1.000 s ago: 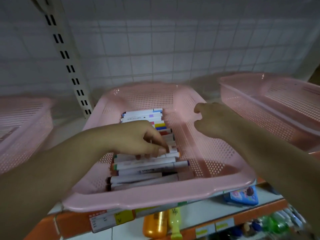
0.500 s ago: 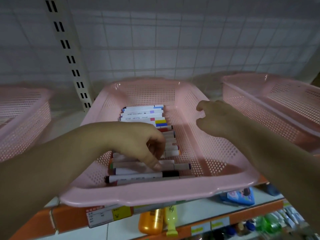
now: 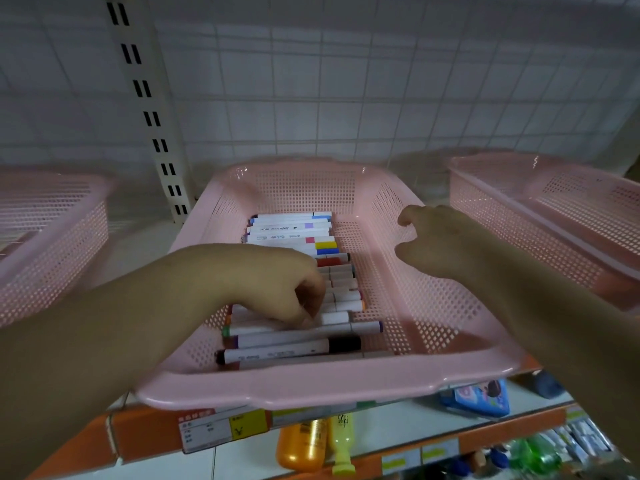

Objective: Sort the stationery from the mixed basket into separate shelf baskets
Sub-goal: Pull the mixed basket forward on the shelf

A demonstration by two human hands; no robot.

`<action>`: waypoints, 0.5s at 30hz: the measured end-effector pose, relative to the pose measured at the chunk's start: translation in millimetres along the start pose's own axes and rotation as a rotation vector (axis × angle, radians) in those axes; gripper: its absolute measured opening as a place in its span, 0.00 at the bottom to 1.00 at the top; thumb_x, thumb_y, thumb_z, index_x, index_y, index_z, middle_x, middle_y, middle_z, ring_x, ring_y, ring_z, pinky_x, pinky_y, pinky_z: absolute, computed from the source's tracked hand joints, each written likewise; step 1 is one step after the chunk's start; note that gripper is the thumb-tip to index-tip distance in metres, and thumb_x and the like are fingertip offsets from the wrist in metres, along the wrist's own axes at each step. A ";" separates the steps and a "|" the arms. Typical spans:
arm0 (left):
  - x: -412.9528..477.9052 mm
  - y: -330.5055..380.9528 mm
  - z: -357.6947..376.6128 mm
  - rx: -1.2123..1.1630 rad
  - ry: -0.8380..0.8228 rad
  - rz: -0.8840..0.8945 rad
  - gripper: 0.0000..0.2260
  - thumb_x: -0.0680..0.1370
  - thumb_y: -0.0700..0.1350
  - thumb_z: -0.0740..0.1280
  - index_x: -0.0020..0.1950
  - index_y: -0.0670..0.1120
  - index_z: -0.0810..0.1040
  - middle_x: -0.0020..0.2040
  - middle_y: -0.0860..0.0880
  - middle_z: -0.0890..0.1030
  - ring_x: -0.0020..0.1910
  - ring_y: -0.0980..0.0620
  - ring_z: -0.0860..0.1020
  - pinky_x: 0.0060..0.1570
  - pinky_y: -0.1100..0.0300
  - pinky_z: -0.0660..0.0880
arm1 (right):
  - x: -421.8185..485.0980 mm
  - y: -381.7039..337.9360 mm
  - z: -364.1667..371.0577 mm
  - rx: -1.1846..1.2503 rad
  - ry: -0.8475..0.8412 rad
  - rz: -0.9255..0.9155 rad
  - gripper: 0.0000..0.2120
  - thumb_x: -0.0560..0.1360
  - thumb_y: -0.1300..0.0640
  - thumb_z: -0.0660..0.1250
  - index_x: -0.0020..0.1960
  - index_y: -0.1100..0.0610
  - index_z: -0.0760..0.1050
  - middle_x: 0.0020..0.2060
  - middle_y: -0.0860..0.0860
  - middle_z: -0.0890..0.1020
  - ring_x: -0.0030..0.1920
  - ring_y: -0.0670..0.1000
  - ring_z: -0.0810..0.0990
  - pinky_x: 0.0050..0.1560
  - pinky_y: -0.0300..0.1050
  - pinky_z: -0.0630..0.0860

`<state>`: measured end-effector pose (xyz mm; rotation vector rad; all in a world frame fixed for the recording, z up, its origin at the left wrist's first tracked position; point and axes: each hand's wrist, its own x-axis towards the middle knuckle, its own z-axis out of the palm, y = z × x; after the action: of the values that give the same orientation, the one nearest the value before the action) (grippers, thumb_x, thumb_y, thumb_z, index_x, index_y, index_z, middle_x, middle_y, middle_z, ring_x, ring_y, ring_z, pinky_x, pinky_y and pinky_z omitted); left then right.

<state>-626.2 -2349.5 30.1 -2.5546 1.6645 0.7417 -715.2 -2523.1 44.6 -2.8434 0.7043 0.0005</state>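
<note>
Curled tight, left hand (image 3: 277, 282) digs into the row of markers (image 3: 294, 233) lying in the middle pink basket (image 3: 311, 386). Its thumb is now tucked under, not stretched out as 0.5 s ago. Pinching 1? Can't tell. Right hand (image 3: 436, 240) still hovers, loosely curled and holding nothing, over the basket's right wall.

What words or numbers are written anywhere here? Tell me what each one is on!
No text here can be read for sure.
markers in the pink basket: black print on the white barrels, upside down and too small to read.
price label on the shelf edge: print blurred, unreadable.
yellow bottle on the shelf below: a dark mark, too blurred to read.
</note>
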 end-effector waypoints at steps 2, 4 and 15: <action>-2.6 2.0 -0.9 0.032 0.034 0.004 0.09 0.75 0.48 0.66 0.36 0.55 0.70 0.35 0.58 0.72 0.35 0.61 0.71 0.35 0.70 0.67 | -0.1 -0.2 0.0 0.003 -0.007 0.004 0.20 0.74 0.56 0.61 0.66 0.53 0.67 0.49 0.50 0.69 0.44 0.52 0.74 0.40 0.42 0.68; -6.2 6.7 0.3 0.048 0.094 0.028 0.10 0.73 0.54 0.68 0.36 0.54 0.69 0.35 0.57 0.71 0.34 0.60 0.70 0.33 0.68 0.66 | -0.1 -0.2 -0.5 -0.020 -0.004 0.002 0.20 0.74 0.56 0.60 0.66 0.53 0.67 0.50 0.51 0.70 0.45 0.53 0.75 0.41 0.42 0.70; -3.0 15.7 2.0 0.258 0.081 0.008 0.17 0.69 0.57 0.72 0.34 0.51 0.66 0.33 0.55 0.68 0.33 0.58 0.67 0.33 0.63 0.66 | -0.3 0.7 -0.1 -0.016 0.006 -0.007 0.19 0.73 0.55 0.62 0.64 0.54 0.68 0.49 0.52 0.72 0.42 0.51 0.76 0.43 0.44 0.73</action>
<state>-641.5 -2353.2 33.4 -2.4278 1.6689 0.3976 -715.7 -2523.6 44.6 -2.8622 0.6990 -0.0031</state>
